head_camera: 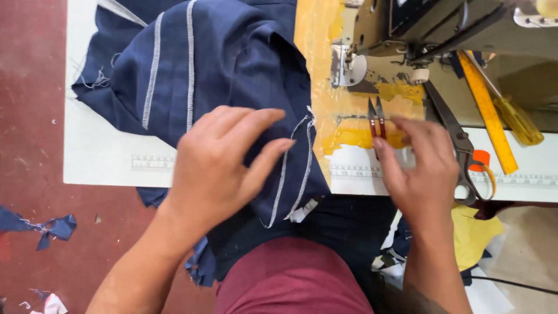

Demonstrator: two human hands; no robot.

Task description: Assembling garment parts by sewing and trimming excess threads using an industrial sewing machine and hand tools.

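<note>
Two hands down: left hand (218,166) spread flat on navy cloth (221,64), right hand (421,168) fingers (388,170) pinching red thread snips (376,125), blades pointing away, lengthwise across tabletop (99,157).

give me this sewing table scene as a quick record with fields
setting: white table with a sewing machine
left hand: flat on navy fabric with white seam stitching
right hand: holding red thread snips, blades pointing away
beside right hand: large scissors, yellow ruler, yellow-handled screwdriver
floor: navy fabric scraps
</note>
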